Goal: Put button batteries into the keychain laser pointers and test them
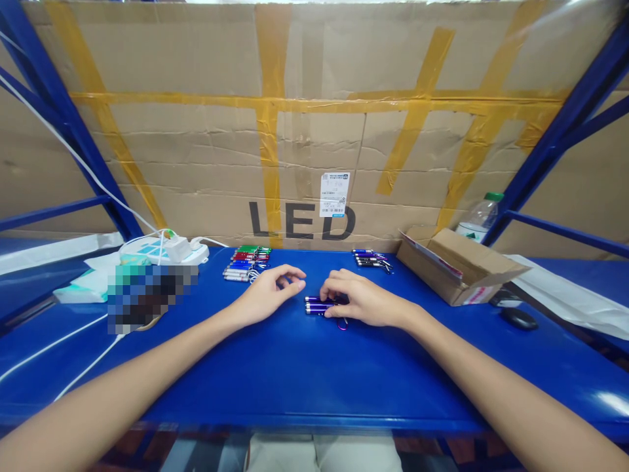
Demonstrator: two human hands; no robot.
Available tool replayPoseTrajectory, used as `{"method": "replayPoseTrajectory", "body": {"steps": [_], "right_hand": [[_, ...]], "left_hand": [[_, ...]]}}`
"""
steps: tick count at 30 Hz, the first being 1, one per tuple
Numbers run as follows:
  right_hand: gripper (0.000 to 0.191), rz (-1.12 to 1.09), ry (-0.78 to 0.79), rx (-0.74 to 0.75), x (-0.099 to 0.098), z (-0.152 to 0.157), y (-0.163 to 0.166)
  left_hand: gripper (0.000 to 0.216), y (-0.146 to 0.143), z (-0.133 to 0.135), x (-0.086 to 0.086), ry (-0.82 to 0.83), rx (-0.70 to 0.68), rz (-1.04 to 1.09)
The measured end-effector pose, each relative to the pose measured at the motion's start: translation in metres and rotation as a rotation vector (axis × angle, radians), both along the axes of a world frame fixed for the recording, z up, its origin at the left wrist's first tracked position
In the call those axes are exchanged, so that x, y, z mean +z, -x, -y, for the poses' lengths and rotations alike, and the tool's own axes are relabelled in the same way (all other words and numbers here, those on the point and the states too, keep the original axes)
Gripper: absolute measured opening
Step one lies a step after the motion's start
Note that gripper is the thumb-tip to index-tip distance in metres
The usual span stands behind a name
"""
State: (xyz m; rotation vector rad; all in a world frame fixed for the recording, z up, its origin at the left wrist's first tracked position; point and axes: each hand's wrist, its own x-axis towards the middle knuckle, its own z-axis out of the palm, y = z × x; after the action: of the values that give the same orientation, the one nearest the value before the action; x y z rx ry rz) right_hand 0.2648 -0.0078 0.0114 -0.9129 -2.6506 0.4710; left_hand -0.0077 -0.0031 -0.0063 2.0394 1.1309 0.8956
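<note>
Penlights, purple, on table | right hand: fingers grasping them | left hand: fingers released

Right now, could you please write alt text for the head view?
A person's right hand touches purple tubes on a blue table, the left hand empty nearby. Behind lie two more tube groups, before cardboard marked LED.

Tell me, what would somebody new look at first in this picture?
Probably the big black letters LED low on the cardboard behind the blue table, with yellow tape striping it. Next, maybe the right hand touching shiny purple tubes mid-table, with the left hand nearby. Behind the left hand, a colourful cluster of green, red, blue and silvery tubes stands out.
</note>
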Motion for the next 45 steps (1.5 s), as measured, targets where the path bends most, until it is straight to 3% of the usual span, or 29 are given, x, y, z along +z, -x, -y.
{"method": "replayPoseTrajectory", "body": {"steps": [8,19,32,39,45], "right_hand": [[0.012,0.06,-0.016,0.02,0.001,0.008,0.008],[0.011,0.024,-0.016,0.052,0.0,0.014,0.012],[0.009,-0.157,-0.041,-0.109,0.002,0.014,0.009],[0.005,-0.194,-0.055,-0.124,0.001,0.013,0.009],[0.004,-0.198,-0.011,-0.076,0.002,0.014,0.01]], "left_hand": [[0.052,0.002,-0.003,0.007,0.221,0.139,0.339],[0.048,0.001,-0.005,0.001,0.386,0.106,0.466],[0.044,0.002,-0.005,0.004,0.395,0.13,0.507],[0.047,0.002,-0.006,0.003,0.383,0.134,0.502],[0.047,0.001,-0.004,0.004,0.183,0.08,0.279]]}}
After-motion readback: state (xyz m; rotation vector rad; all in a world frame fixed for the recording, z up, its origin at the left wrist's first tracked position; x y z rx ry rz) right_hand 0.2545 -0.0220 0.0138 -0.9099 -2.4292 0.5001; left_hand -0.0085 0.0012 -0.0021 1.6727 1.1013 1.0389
